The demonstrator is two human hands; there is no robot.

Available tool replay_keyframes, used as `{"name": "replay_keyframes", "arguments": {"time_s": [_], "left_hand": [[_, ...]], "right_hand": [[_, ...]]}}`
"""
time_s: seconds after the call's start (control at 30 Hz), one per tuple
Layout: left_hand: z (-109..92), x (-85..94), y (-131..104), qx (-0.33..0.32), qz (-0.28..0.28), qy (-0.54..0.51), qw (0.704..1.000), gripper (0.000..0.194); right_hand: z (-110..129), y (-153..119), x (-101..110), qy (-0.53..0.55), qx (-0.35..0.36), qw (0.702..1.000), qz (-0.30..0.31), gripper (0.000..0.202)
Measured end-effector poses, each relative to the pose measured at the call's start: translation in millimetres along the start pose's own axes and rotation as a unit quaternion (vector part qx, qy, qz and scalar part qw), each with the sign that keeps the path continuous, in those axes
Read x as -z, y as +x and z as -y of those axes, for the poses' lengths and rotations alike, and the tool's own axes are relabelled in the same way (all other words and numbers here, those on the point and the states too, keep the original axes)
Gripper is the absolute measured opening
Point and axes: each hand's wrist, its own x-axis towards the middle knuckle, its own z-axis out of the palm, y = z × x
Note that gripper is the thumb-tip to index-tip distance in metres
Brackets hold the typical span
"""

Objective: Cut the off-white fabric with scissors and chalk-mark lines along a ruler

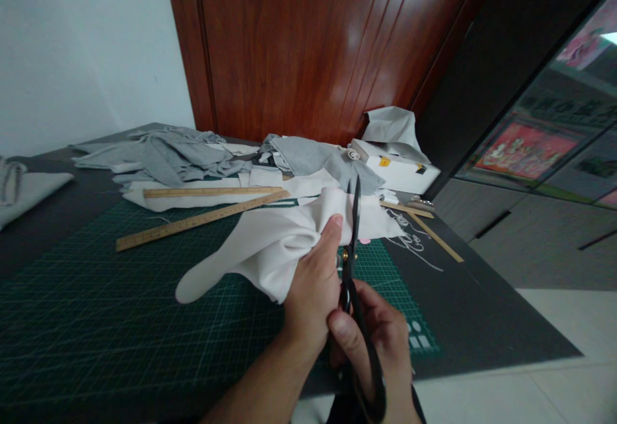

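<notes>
Over the green cutting mat, tension the white fabric gripped in the left hand, angle the thumb off the blades, and steady the scissors held in the right hand

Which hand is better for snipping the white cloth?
The right hand, I think: it already holds the black scissors, with their blades at the white cloth. The left hand is busy gripping that cloth.
</notes>
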Motion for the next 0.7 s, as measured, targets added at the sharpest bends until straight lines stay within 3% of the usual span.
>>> {"name": "replay_keyframes", "arguments": {"time_s": [0.1, 0.23, 0.4, 0.7], "left_hand": [[-2.2, 0.2, -0.2, 0.01, -0.004, -0.005, 1.0, 0.041], [-4.6, 0.0, -0.8, 0.018, -0.005, -0.012, 1.0, 0.039], [-4.9, -2.1, -0.2, 0.029, -0.018, -0.016, 0.999, 0.035], [-11.4, -2.6, 0.0, 0.048, -0.011, -0.031, 0.998, 0.036]], "right_hand": [[-4.9, 1.6, 0.3, 0.017, 0.033, 0.999, 0.003, 0.04], [-5.9, 1.0, 1.0, 0.004, 0.01, 1.0, 0.006, 0.04], [-7.2, -0.1, 1.0, 0.025, 0.032, 0.999, 0.005, 0.039], [2.5, -0.5, 13.6, -0.024, -0.02, 0.998, 0.063, 0.037]]}}
